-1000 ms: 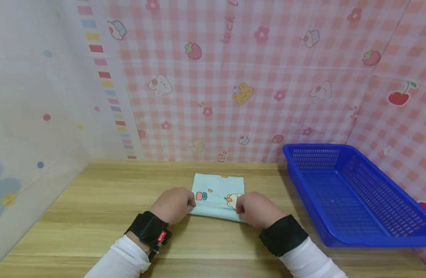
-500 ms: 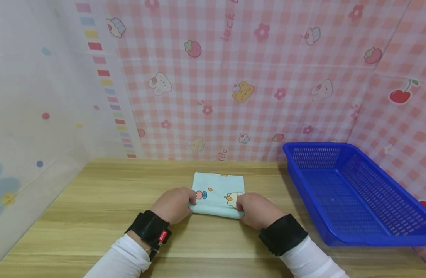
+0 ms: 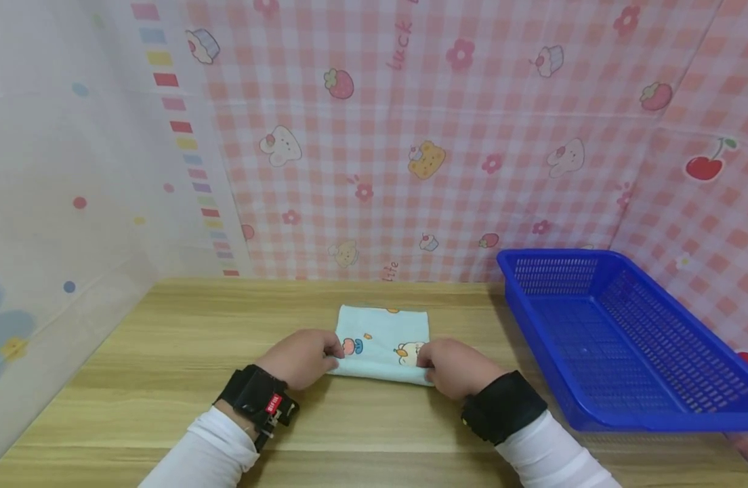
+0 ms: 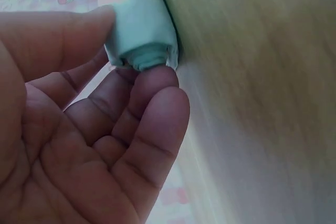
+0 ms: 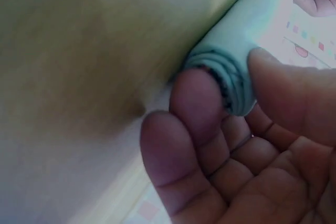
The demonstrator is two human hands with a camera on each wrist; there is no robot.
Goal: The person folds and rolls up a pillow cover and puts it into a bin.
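A light blue cloth (image 3: 383, 333) printed with small cartoon figures lies on the wooden table, its near edge wound into a roll. In the left wrist view the end of the roll (image 4: 139, 22) shows stacked layers between thumb and fingers. The left hand (image 3: 302, 358) holds the roll's left end, thumb against its side and curled fingers at its end. At the right end, the right hand (image 3: 456, 366) grips it likewise; the spiral layers of the cloth (image 5: 226, 61) are visible there. The far part of the cloth lies flat, and the hands cover its near corners.
A blue plastic basket (image 3: 569, 366) with perforated sides stands on the right of the table (image 3: 374, 434). Behind the table hangs a pink checked cloth backdrop (image 3: 374, 135), and a white sheet (image 3: 63, 237) covers the left side.
Both hands keep hold of the roll's ends. The wrists have shifted slightly outward and the fingers have changed their hold a little. The basket stays in place.
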